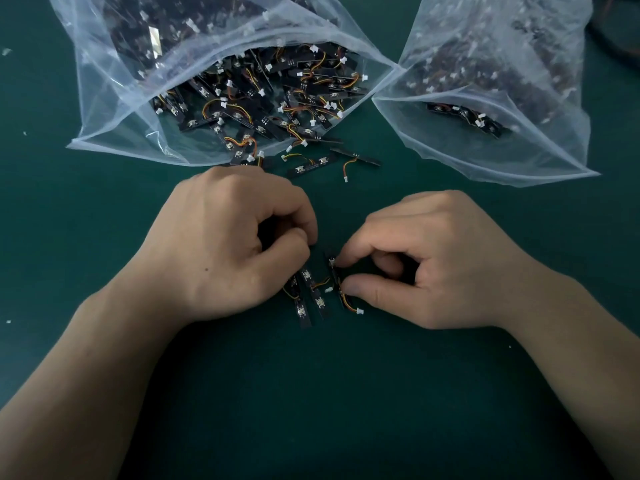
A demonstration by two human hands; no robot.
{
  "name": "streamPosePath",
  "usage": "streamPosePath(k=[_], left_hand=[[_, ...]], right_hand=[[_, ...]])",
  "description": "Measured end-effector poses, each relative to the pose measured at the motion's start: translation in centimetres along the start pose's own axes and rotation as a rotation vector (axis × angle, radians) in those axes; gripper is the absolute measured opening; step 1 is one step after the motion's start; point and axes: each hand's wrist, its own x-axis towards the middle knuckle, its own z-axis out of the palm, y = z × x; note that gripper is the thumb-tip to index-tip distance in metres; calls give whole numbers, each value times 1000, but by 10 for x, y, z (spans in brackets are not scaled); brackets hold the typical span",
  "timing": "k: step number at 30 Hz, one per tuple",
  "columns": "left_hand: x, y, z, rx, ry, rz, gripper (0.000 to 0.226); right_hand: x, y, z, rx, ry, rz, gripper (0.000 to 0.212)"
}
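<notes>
Right hand [426,261]: I log thumb and forefinger pinching one wired board strip [336,275] on edge, probably to line it up. Left hand [228,247]: curled round the gathered strips [304,299], keeping them together on the table [311,393] below the open bag [104,133].

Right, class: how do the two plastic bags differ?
The left bag gapes wide, boards spilling from its mouth onto the green mat; the right bag keeps its boards inside. The left bag's mouth is crowded with boards; the right bag's shows only a few. Both are clear plastic.
</notes>
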Motion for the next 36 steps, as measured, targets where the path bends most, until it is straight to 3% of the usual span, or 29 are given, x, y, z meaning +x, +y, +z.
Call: streamPosePath(k=[9,14,16,19,21,27,33,36], left_hand=[[0,-1,0,3,-1,5,17],[0,-1,0,-1,3,13,18],[-1,0,0,0,5,11,17],[-1,0,0,-1,5,8,16],[-1,0,-1,0,3,7,16],[-1,0,0,2,5,8,15],[-1,1,0,8,12,8,14],[-2,1,1,9,10,4,14]], right_hand=[[0,-1,1,3,22,14,24],[3,2,2,-41,224,51,20],[5,4,3,-170,257,128,34],[5,5,6,-300,177,236,55],[5,5,7,-313,207,255,52],[6,4,2,-231,412,237,9],[4,3,0,-111,375,348,36],[5,4,-1,-132,329,359,31]])
